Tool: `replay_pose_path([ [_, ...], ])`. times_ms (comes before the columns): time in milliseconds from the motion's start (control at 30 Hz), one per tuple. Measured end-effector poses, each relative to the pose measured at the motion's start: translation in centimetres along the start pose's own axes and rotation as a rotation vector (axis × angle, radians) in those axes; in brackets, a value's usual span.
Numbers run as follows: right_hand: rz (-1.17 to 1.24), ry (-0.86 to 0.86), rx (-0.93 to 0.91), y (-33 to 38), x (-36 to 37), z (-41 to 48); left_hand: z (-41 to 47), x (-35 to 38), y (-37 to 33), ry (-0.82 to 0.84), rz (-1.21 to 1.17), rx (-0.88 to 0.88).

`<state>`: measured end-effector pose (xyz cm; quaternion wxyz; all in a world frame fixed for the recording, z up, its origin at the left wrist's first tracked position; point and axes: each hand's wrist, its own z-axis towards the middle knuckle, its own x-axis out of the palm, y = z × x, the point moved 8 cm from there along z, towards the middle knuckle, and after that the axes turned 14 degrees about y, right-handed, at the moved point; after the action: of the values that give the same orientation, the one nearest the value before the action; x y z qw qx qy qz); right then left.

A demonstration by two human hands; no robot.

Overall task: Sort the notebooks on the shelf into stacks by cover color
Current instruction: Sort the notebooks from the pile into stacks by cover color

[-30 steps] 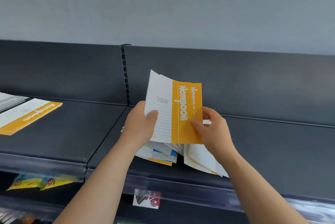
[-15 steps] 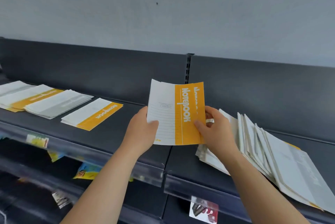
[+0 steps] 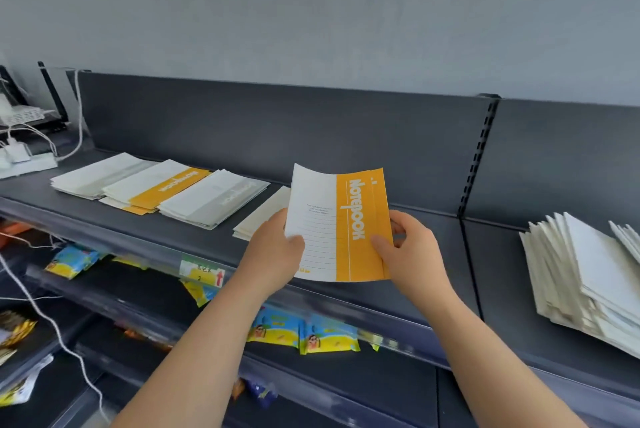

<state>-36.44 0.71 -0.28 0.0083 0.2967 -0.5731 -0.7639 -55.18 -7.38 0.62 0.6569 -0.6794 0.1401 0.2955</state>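
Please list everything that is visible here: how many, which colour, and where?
held notebook: one, orange and white, above the shelf front
white stack: one, white, shelf far left
orange stack: one, orange and white, right of the white stack
grey stack: one, grey and white, right of the orange stack
cream stack: one, cream, partly behind the held notebook
unsorted pile: one, mostly white, shelf far right
shelf: one, dark grey, across the view
snack packets: several, yellow and blue, lower level
cables: some, white, far left
left hand: grips the notebook's left edge
right hand: grips its right edge
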Motion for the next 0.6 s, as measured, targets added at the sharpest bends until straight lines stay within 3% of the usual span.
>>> replay_pose_path([
  [600,-0.074,0.059,0.149,-3.5,10.2,11.8,10.9,-6.6,10.2,-0.029,0.178,-0.097],
])
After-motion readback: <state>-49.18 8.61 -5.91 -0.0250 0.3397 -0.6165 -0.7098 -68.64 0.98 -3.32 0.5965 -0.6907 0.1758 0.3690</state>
